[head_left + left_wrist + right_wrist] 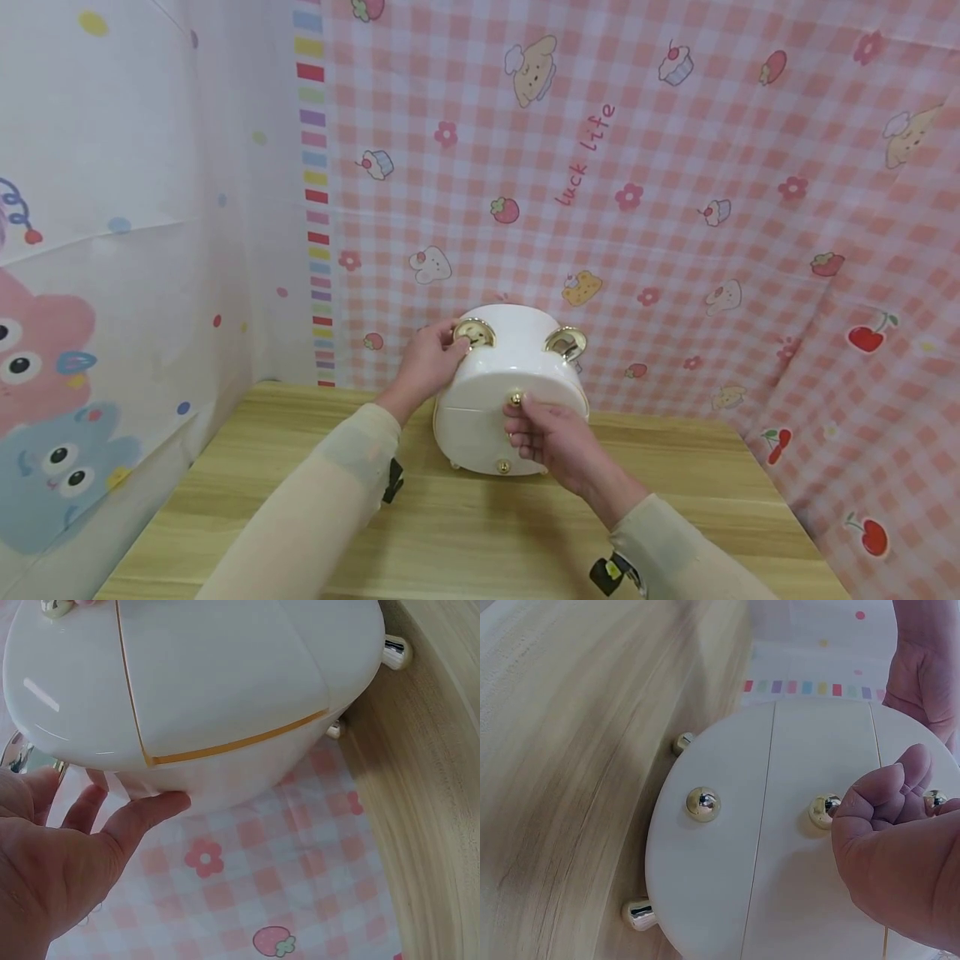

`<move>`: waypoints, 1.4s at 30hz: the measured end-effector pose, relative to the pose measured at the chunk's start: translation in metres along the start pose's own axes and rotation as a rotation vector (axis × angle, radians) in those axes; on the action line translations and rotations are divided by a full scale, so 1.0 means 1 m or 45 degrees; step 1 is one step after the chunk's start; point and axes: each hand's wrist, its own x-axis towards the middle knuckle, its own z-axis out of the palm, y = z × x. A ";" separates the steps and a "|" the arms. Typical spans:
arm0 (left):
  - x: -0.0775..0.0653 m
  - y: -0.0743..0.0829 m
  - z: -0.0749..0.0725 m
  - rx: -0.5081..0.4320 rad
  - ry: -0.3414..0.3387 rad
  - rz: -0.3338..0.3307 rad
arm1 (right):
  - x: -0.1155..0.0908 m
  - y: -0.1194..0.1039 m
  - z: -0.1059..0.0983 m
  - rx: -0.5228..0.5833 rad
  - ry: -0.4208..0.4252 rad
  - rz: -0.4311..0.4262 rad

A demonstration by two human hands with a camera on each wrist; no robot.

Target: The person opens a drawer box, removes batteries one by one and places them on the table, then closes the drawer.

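A white, rounded drawer box point(517, 354) with gold ears, knobs and feet stands on the wooden table. My left hand point(429, 367) grips it at the left gold ear point(475, 332), thumb over the ear; in the left wrist view a finger rests along the box's side. With curled fingers, my right hand point(558, 442) pinches the top gold knob point(934, 799) between thumb and finger. Below that hand, the middle knob point(825, 810) and the bottom knob point(703, 804) show in the right wrist view. An orange line point(240, 742) runs along the seams of the middle front.
The wooden table point(300, 467) extends to both sides and in front of the box. A pink checked cloth point(480, 167) hangs close behind it. On the left hangs a white cloth point(150, 275) with cartoon figures.
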 end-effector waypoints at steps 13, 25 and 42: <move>0.000 0.001 -0.001 -0.004 -0.008 -0.013 | -0.006 0.025 -0.005 -0.147 -0.003 0.016; -0.001 0.001 -0.001 -0.005 -0.020 -0.007 | 0.004 0.052 0.000 -0.026 0.084 0.106; -0.003 0.002 -0.002 -0.003 -0.019 -0.006 | 0.006 0.051 0.009 0.010 0.182 0.128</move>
